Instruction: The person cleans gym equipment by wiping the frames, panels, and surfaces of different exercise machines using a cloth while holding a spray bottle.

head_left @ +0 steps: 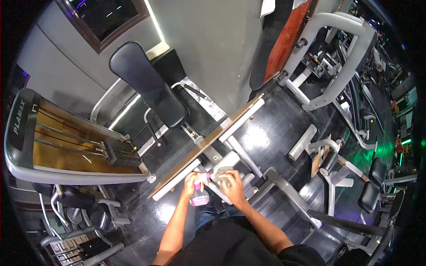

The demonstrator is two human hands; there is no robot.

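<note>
My left hand (190, 185) is closed around the neck of a clear spray bottle (199, 197) with a pink and white top. The bottle hangs upright, low in front of my body. Just to the right, my right hand (232, 184) is closed on a greyish cloth (223, 174), which lies against the light grey metal frame (229, 160) of a gym machine. Some of the cloth is hidden by the fingers. A long flat board (179, 170) runs diagonally just beyond both hands.
A black padded seat (148, 84) stands ahead. On the left is a weight-stack machine (22, 128) marked PLAMAX. Another grey machine frame (355, 57) rises at the right, and a curved metal bar (288, 191) lies right of my hands.
</note>
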